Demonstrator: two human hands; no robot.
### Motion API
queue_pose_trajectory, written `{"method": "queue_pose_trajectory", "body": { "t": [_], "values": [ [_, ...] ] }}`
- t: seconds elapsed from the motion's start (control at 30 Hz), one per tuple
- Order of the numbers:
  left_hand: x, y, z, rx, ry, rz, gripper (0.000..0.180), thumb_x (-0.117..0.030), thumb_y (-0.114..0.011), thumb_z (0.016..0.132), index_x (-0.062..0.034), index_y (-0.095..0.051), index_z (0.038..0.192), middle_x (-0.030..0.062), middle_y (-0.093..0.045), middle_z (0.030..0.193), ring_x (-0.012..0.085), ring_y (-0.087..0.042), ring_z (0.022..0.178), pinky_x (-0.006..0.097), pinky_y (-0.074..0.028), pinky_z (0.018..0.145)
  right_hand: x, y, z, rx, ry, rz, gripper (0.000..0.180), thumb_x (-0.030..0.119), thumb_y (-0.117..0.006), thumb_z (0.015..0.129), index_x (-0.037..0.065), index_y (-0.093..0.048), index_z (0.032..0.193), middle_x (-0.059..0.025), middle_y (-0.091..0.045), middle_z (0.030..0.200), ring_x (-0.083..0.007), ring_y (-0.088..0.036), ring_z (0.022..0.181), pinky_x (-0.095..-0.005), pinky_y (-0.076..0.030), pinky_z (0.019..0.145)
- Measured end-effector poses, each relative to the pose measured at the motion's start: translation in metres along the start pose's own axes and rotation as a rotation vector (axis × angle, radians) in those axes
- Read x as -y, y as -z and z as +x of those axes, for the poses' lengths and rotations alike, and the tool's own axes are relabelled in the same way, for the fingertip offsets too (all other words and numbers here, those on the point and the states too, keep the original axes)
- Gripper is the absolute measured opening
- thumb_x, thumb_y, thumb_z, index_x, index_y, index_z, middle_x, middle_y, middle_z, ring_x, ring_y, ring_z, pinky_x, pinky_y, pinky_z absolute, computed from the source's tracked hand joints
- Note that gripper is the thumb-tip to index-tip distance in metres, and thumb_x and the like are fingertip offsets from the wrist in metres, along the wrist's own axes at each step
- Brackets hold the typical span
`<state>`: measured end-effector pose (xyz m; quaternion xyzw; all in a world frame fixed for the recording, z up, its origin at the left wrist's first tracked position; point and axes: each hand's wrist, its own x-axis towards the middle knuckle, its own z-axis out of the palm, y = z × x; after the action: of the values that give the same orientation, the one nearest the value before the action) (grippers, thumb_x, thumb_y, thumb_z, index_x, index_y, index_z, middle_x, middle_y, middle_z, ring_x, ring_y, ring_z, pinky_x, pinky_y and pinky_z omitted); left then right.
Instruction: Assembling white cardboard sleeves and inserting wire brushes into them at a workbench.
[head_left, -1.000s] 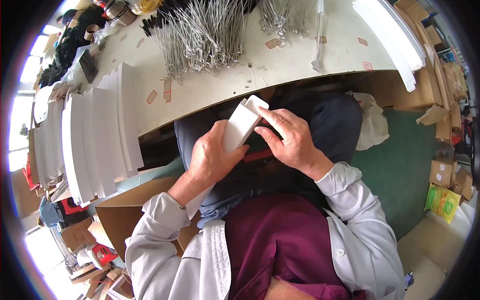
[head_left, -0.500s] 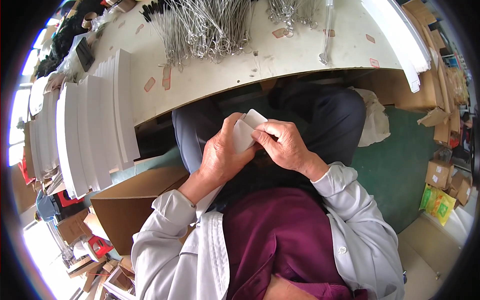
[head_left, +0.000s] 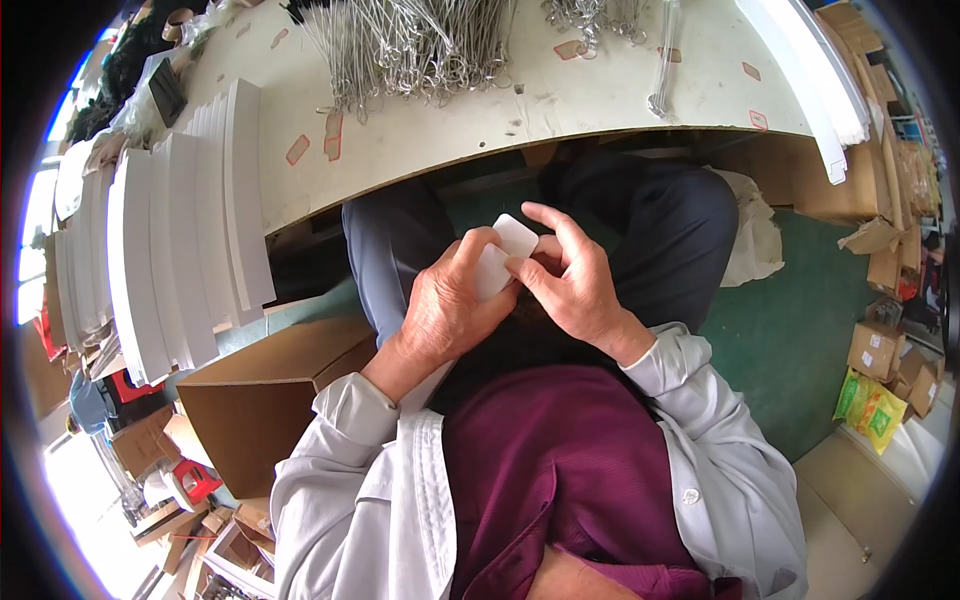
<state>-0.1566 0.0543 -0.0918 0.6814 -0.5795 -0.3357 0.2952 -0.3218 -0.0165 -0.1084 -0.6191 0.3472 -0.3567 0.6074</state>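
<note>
- Desk: front edge curved past the person's knees; bare strip ran btwn that edge & the wires, widest toward the R corner.
- White box was off the desk, held over the lap, nr the middle of the front edge but apart from it. Green floor showed to the R, below the desk's R corner.
- L of the lap, a cardboard box stood close to the L forearm, so less room that side.
- Count: 1 white box in hands; 3 groups of looped wires toward the desk's far edge (1 big, 1 smaller, 1 thin); 2 lots of white cartons, 1 at the L edge, 1 at the R edge, pcs too overlapped to count.
- L hand: fingers & thumb clamped round the white box, end flap sticking out beyond.
- R hand: thumb on the box by the flap, index raised & apart, other fingers curled; couldn't tell if they pinched the flap.
</note>
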Motion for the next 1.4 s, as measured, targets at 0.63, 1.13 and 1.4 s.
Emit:
{"method": "queue_pose_trajectory", "body": {
  "t": [0.63,1.13,1.4],
  "values": [
    [0.004,-0.021,-0.008,-0.158,0.011,0.134,0.063,-0.019,-0.081,0.079,0.0012,-0.05,0.13,0.0255,-0.071,0.102,0.0434,-0.073,0.09,0.049,-0.061,0.073,-0.002,-0.007,0.003,0.043,-0.009,-0.173,0.016,0.005,-0.074,0.093,-0.005,-0.069,0.104,-0.0168,-0.076,0.088,-0.0179,-0.075,0.075,-0.0286,-0.059,0.067],
    [0.004,-0.026,-0.01,-0.188,-0.035,0.123,0.058,-0.011,-0.084,0.072,0.0011,-0.058,0.122,0.0242,-0.071,0.101,0.041,-0.073,0.091,0.045,-0.061,0.076,-0.007,0.006,0.009,0.027,-0.432,0.173,0.014,0.009,-0.073,0.096,-0.002,-0.071,0.088,-0.003,-0.07,0.071,-0.0033,-0.059,0.059,-0.0217,-0.046,0.052],
    [0.005,-0.026,-0.012,-0.182,-0.059,0.095,0.058,-0.011,-0.084,0.073,0.0017,-0.058,0.123,0.0238,-0.071,0.099,0.0407,-0.073,0.09,0.043,-0.061,0.076,-0.007,0.008,0.008,0.033,-0.412,0.145,0.016,0.01,-0.073,0.095,-0.002,-0.071,0.086,-0.0024,-0.069,0.069,-0.0026,-0.057,0.058,-0.0217,-0.044,0.05]
  ]
}}
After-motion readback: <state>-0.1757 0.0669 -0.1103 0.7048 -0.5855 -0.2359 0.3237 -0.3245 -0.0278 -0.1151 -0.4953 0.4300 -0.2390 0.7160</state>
